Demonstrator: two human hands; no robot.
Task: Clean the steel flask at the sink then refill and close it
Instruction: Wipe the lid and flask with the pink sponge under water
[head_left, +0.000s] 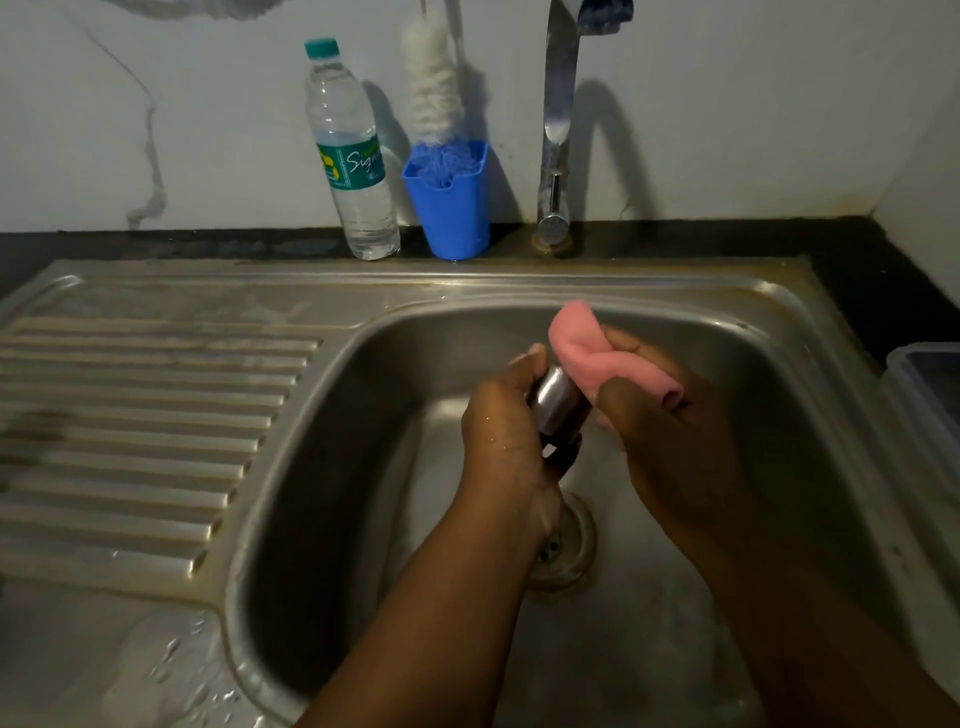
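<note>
Over the sink basin (322, 467), the left hand (498, 436) grips the steel flask (558, 402) while the right hand (670, 441) clutches a pink cloth (597, 353) against it: wiping step; rinsing likely follows.

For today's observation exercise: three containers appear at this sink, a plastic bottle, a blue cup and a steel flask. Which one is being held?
The steel flask: the left hand grips it over the basin, while the plastic bottle and blue cup stand untouched by the wall.

The small cylindrical steel flask (558, 402) with a dark end lay tilted above the stainless steel sink basin (332, 467), mostly hidden. A folded pink cloth (597, 358) was pressed against its upper end. Its mouth could not be seen.
</note>
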